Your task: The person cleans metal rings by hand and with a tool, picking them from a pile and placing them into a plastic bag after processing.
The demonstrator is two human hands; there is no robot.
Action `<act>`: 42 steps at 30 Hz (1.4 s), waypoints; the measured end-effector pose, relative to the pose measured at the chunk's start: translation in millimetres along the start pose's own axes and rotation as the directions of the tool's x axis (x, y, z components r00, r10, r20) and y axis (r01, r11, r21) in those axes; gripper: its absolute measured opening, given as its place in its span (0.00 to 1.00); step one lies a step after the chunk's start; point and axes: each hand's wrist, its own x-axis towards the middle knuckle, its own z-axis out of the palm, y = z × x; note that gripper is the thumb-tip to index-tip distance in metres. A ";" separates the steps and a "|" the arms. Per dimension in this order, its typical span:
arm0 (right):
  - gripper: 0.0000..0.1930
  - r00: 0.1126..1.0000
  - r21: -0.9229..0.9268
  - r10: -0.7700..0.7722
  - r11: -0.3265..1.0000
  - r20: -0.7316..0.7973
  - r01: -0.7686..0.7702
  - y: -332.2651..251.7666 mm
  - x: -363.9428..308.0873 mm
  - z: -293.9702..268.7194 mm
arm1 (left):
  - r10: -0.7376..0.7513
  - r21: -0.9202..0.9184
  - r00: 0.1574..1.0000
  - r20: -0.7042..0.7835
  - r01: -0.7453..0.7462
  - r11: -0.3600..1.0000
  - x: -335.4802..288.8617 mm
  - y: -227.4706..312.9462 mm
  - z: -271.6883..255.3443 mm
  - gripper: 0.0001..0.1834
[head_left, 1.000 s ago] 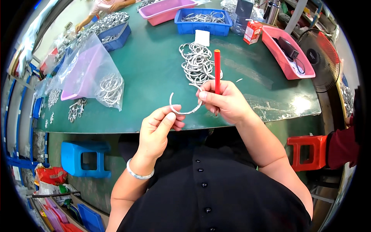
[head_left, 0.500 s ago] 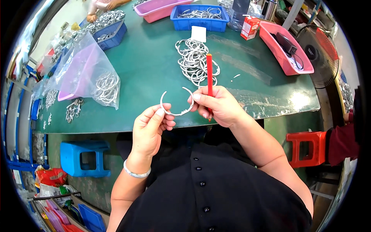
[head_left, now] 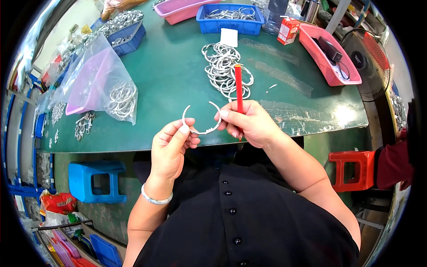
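An open silver bangle [head_left: 208,132] is held between both my hands just above the table's near edge, its gap facing away from me. My left hand [head_left: 171,142] pinches its left side between thumb and fingers. With thumb and forefinger, my right hand [head_left: 251,121] grips the bangle's right side. The same hand also has a slim red pen-like stick [head_left: 239,86] tucked in it, standing nearly upright with an orange end at the top. Beyond my hands, a pile of silver bangles [head_left: 221,75] lies on the green table [head_left: 173,66].
A clear plastic bag [head_left: 121,100] of bangles lies to the left, by a pink tub [head_left: 86,86]. Blue trays [head_left: 229,27] of metal pieces stand farther back. On the right are a pink basket [head_left: 329,58], a red carton [head_left: 288,31] and a fan [head_left: 367,66].
Both hands and the bangle have shifted slightly left. The red stick's top has tipped a little left. At the far left, another person's hand and arm have moved.
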 end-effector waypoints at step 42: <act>0.09 0.822 -0.461 -0.555 0.701 0.128 0.545 -3.4 -13.8 14.6 | 0.005 -0.156 0.988 0.152 0.019 0.988 1.6 -14.4 -1.9 0.14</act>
